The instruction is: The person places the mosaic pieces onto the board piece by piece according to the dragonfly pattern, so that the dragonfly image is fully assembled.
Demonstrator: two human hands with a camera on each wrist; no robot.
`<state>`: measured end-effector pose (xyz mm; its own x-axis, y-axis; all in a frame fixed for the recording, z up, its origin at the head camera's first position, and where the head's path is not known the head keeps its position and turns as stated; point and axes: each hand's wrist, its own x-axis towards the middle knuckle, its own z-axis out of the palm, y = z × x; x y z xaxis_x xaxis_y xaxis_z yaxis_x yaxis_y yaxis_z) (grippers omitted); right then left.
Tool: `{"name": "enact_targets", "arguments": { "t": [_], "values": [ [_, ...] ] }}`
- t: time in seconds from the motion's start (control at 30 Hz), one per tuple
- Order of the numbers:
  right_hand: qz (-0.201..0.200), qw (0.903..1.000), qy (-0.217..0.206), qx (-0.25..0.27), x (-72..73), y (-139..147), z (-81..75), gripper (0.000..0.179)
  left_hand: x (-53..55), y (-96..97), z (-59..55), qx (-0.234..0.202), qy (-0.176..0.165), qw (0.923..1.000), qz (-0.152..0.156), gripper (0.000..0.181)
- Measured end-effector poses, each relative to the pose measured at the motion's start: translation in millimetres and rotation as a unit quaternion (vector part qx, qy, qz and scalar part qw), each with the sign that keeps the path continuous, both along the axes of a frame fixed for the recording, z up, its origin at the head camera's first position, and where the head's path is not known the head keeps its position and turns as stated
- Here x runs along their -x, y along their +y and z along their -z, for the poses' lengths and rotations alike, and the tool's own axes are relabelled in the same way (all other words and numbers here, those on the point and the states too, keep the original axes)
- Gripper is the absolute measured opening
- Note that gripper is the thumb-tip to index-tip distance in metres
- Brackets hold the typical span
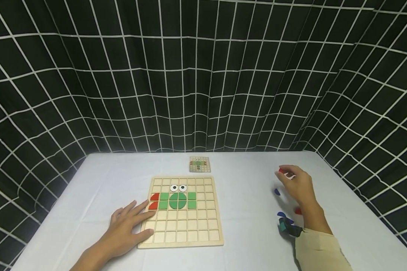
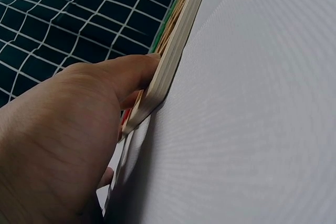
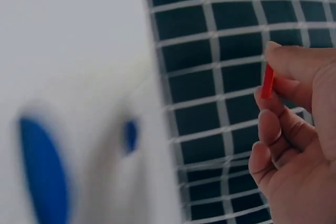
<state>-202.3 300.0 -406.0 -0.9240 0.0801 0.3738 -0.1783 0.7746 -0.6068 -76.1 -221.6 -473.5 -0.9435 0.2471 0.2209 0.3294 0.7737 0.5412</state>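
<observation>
My left hand (image 1: 127, 226) lies with fingers spread at the left side of a wooden grid board (image 1: 181, 236), its fingertips and thumb on the edge. In the left wrist view the thumb rests on the board's thick rim (image 2: 173, 59). Two red quarter-circle pieces (image 1: 153, 206), green squares (image 1: 192, 204), a green circle of quarter pieces (image 1: 178, 201) and two eye pieces (image 1: 182, 188) sit in the grid. Off to the right, my right hand (image 1: 298, 184) pinches a thin red piece (image 3: 268, 81) between thumb and fingers, raised above the table.
A small pattern card (image 1: 199, 164) lies behind the board. Below the right hand, several blue pieces (image 1: 277, 192) and a red piece (image 1: 298, 211) are scattered on the white table (image 1: 251, 210). A black curtain with white grid lines (image 1: 196, 75) surrounds the table's back and sides.
</observation>
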Motion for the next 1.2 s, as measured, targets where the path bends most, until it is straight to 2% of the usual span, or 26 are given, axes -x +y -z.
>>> {"name": "enact_targets", "arguments": {
  "t": [0.13, 0.23, 0.4, 0.5, 0.7, 1.0, 1.07, 1.2],
  "values": [
    [-0.03, 0.9978, 0.059, 0.003, -8.4, -20.2, -22.8, 0.027, 1.1, 0.3, 0.3, 0.001, 0.0, 1.0, -0.002, 0.05],
    [-0.062, 0.9921, 0.109, 0.015, -14.9, -36.9, -34.5, 0.024, 0.9, 0.8, 1.6, 0.005, -0.011, 0.9999, -0.003, 0.052],
    [-0.135, 0.9698, 0.201, 0.027, -22.7, -64.9, -44.8, 0.028, -0.8, 0.7, 2.5, 0.005, -0.025, 0.9997, -0.004, 0.053],
    [-0.168, 0.959, 0.227, 0.024, -25.8, -81.7, -49.9, 0.031, -1.1, 0.4, 1.6, 0.003, -0.021, 0.9998, -0.005, 0.053],
    [-0.201, 0.9507, 0.235, 0.023, -30.4, -111.5, -54.3, 0.033, 0.4, 1.0, 0.7, 0.007, -0.014, 0.9999, -0.004, 0.053],
    [-0.235, 0.9455, 0.217, 0.063, -34.6, -152.7, -46.2, 0.031, 0.6, 1.1, 1.3, 0.007, -0.006, 1.0, 0.0, 0.051],
    [-0.236, 0.9472, 0.207, 0.069, -33.7, -160.7, -43.0, 0.029, 0.5, 1.3, 1.0, 0.009, -0.006, 0.9999, -0.001, 0.051],
    [-0.223, 0.9564, 0.173, 0.076, -32.2, -175.8, -36.7, 0.025, 0.0, 1.6, 0.7, 0.01, -0.006, 0.9999, -0.003, 0.051]
  ]
}}
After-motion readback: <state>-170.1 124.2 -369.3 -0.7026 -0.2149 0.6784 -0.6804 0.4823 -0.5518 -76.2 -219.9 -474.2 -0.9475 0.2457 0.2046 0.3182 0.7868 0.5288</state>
